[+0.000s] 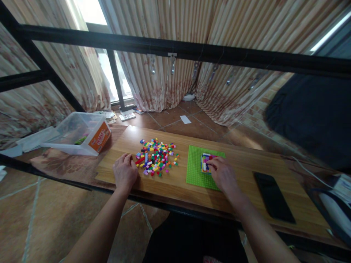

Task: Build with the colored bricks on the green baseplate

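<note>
My right hand reaches over the green baseplate, thumb and fingertips pinched together at a small block build of white, blue, pink and yellow toy bricks. The fingers partly cover the build and the small toy brick they press on. My left hand rests on the wooden board with its fingers curled in, and no brick shows in it. Just right of it lies a loose heap of toy bricks in many colours, with a longer red brick at its near left side.
A black phone lies on the wooden board to the right. At the left stands a clear plastic bin with an orange label. A dark metal bar crosses in front of patterned curtains. A white cable runs along the right.
</note>
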### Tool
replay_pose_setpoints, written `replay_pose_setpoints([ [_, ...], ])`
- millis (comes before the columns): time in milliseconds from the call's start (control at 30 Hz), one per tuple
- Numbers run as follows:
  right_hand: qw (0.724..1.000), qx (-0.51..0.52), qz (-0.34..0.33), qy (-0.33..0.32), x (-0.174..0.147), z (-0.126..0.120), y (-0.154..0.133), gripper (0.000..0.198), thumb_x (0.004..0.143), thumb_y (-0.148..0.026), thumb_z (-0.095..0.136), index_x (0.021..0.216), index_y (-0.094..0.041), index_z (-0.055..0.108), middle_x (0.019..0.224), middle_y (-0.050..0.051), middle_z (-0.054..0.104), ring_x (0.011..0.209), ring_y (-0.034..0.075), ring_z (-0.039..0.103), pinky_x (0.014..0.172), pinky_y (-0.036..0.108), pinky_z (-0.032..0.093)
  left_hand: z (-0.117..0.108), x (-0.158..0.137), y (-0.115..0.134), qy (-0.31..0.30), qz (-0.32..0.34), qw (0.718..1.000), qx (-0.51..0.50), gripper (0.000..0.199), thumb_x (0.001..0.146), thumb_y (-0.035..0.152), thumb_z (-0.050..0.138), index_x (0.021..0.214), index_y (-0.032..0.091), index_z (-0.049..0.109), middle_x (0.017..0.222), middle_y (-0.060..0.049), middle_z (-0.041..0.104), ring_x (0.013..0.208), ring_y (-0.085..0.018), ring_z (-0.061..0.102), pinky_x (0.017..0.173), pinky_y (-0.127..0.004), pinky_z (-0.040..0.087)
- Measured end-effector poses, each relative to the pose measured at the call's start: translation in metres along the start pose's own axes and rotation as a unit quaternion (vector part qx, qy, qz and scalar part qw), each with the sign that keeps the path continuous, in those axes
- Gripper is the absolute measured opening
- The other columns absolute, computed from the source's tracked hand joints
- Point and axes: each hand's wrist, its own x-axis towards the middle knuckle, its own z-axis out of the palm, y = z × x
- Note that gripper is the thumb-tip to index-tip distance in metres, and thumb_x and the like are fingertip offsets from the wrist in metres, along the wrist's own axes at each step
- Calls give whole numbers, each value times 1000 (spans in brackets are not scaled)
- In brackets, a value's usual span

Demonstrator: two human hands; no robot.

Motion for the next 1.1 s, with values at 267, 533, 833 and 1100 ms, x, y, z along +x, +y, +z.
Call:
replay_pose_setpoints([
  [267, 998, 44, 42, 32, -3, -3, 1, 21, 80, -31, 52, 85, -21, 70, 93, 8, 64, 89, 23, 58, 83, 39, 45, -1, 0, 1, -5, -1, 1000, 8, 34, 87, 24, 41, 109, 16, 65, 121, -13, 62, 114, -29, 52, 100, -44, 38],
  [533, 983, 72, 128, 107, -1, -4, 0, 32, 83, -43, 49, 90, -19, 69, 93, 11, 66, 91, 25, 57, 89, 43, 42, -1, -1, 2, -5, -6, 1000, -1, 33, 87, 25, 41, 109, 17, 65, 122, -11, 61, 115, -28, 52, 101, -43, 37],
  [833, 974, 35, 179, 135, 2, 13, 2, 36, 74, -47, 60, 90, -16, 67, 94, 15, 59, 97, 30, 51, 91, 47, 39, -1, 0, 2, -4, -6, 1000, 1, 34, 88, 25, 41, 109, 16, 65, 122, -12, 61, 114, -28, 52, 102, -42, 37],
  [1100, 970, 49, 191, 139, 0, 19, 4, 35, 74, -46, 62, 91, -17, 66, 100, 14, 56, 99, 28, 50, 92, 44, 39, -1, 0, 2, -10, -9, 1000, 0, 33, 87, 25, 42, 108, 17, 65, 122, -11, 61, 115, -28, 52, 102, -42, 37],
])
